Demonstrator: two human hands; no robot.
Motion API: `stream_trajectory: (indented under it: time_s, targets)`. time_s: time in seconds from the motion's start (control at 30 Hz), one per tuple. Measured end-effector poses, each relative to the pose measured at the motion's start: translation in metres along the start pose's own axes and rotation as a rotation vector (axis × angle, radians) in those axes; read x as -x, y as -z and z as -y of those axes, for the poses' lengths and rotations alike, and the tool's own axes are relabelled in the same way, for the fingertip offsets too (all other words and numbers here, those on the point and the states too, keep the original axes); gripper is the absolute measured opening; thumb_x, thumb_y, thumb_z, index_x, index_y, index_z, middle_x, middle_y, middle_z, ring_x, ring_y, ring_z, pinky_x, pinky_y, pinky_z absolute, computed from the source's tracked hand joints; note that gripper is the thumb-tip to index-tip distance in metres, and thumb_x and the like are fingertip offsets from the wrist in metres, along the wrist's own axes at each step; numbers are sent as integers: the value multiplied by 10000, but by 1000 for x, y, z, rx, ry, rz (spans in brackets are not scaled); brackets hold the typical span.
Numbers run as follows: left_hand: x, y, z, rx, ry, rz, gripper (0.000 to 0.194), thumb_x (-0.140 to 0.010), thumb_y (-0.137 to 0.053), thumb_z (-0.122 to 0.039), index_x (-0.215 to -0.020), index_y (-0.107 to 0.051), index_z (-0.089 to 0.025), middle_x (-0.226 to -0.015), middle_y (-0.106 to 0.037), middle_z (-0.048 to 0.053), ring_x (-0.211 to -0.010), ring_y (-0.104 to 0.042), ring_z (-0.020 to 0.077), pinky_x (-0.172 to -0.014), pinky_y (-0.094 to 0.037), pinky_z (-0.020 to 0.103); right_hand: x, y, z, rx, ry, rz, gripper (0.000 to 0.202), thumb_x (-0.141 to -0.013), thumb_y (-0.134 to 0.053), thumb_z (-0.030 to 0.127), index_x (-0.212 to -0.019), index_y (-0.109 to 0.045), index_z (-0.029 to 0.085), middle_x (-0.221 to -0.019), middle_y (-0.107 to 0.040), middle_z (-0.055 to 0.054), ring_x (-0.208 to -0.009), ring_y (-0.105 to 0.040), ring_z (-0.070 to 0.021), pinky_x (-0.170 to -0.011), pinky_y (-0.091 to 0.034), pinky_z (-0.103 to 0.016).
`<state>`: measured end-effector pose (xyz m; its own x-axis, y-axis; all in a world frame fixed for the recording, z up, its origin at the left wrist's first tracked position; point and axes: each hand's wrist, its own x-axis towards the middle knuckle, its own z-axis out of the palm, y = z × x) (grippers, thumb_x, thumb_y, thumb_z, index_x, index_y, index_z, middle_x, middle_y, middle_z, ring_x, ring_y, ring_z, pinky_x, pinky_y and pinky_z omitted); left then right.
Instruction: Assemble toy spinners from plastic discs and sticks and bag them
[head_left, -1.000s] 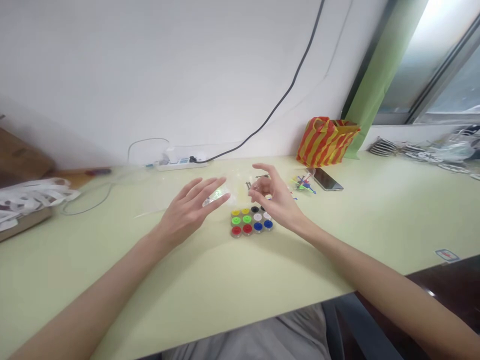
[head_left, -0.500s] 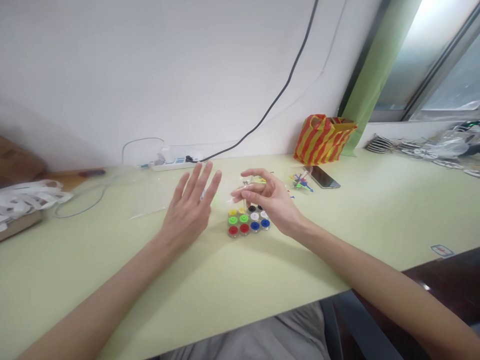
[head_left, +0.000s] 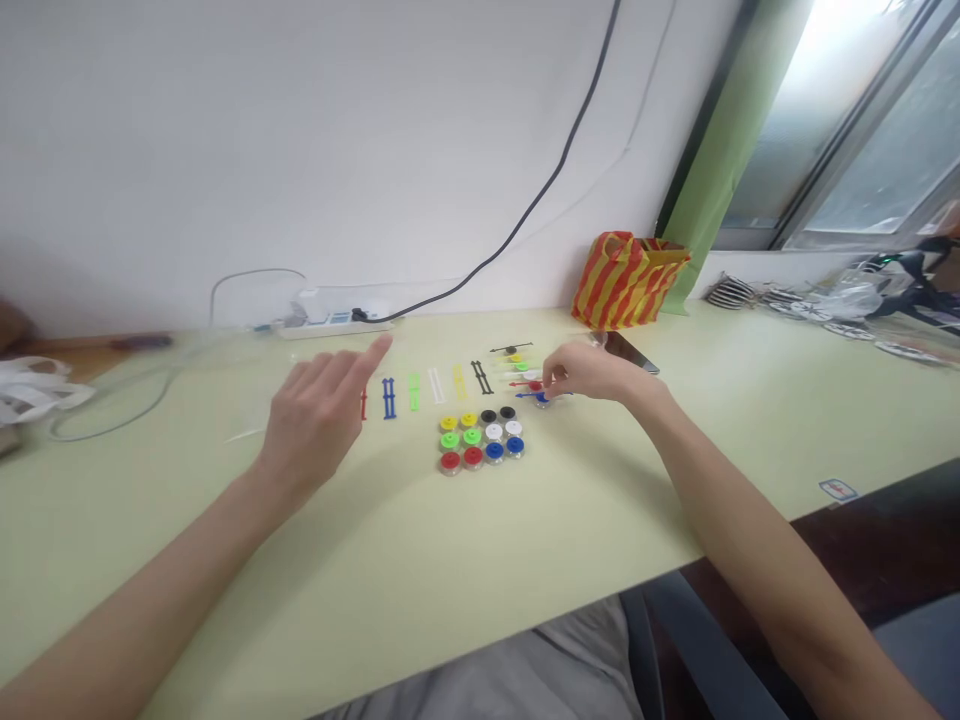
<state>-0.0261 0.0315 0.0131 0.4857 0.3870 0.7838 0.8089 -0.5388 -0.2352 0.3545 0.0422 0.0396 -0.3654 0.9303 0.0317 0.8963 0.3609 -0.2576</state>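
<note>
Head view showed the left hand (head_left: pixel 315 420) hovering loosely spread, forefinger extended, above the surface (head_left: pixel 420 570) beside the coloured strips (head_left: pixel 420 385). Across the round coloured discs (head_left: pixel 481 440), the right hand (head_left: pixel 592 372) rested, fingertips pinched at small spinner pieces (head_left: pixel 534 388).

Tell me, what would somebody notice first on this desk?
Probably the block of colourful round discs in the middle of the pale green table, between the left hand and the right hand. Next, the red-and-yellow striped bag against the wall at the back right.
</note>
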Motion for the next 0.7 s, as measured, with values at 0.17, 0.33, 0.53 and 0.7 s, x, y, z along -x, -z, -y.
stream_trajectory:
  time_s: [0.17, 0.33, 0.53, 0.7]
  targets:
    - [-3, 9, -8, 317, 348, -69, 327, -958, -622, -281, -1282, -658, -260, -817, -659, 9, -706, -581, 183, -689, -482, 322, -1, -7, -4, 107, -72, -9, 27, -779, -737, 217, -776, -741, 190, -818, -704, -58, -643, -588, -152, -526, -347, -257]
    - [-2, 14, -7, 515, 582, -89, 104, -928, -679, -352, -915, -731, -263, -892, -740, 0, -765, -659, 175, -695, -511, 311, 2, -7, -9, 96, -59, 41, 83, -757, -702, 160, -680, -708, 189, -765, -694, -52, -614, -580, -153, -518, -357, -261]
    - [-2, 11, -14, 547, 559, -133, 112, -906, -702, -350, -857, -733, -254, -897, -755, 0, -811, -690, 198, -763, -545, 341, 18, 13, 7, -111, 106, -94, 173, -874, -642, 354, -789, -706, 218, -817, -698, -53, -685, -610, -183, -578, -436, -290]
    - [-4, 16, -25, 625, 549, -69, 96, -906, -703, -310, -856, -730, -232, -897, -761, 2, -858, -702, 189, -819, -546, 318, 20, 2, 50, -207, 280, -420, 192, -1009, -505, 342, -951, -649, 228, -967, -723, -64, -839, -641, -207, -702, -476, -320]
